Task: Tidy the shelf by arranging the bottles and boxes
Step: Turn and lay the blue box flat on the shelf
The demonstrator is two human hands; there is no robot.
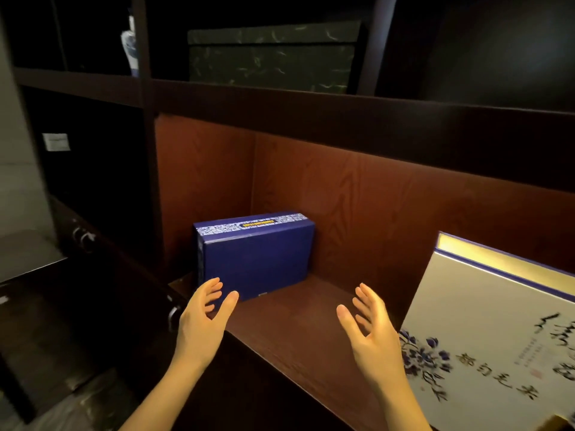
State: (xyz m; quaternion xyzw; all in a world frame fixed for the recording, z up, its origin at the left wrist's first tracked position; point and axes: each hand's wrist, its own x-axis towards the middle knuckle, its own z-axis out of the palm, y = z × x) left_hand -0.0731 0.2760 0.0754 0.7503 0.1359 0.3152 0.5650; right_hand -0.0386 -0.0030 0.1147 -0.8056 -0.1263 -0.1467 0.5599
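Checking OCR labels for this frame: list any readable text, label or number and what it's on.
Nothing reads cleanly.
Blue box: yellow strip in the patterned band on top, print too small.
White box: large brush characters and a smaller row near blue flowers, motion-blurred, unreadable.
White tag in the dark left bay: too small.
Green marbled box above: no text visible.

On the shelf board (298,331) a wide bare strip lies between the blue box (258,259) in the back left corner and the big white box (485,331) leaning at right — the upper shelf edge (342,119) closes the opening from above.
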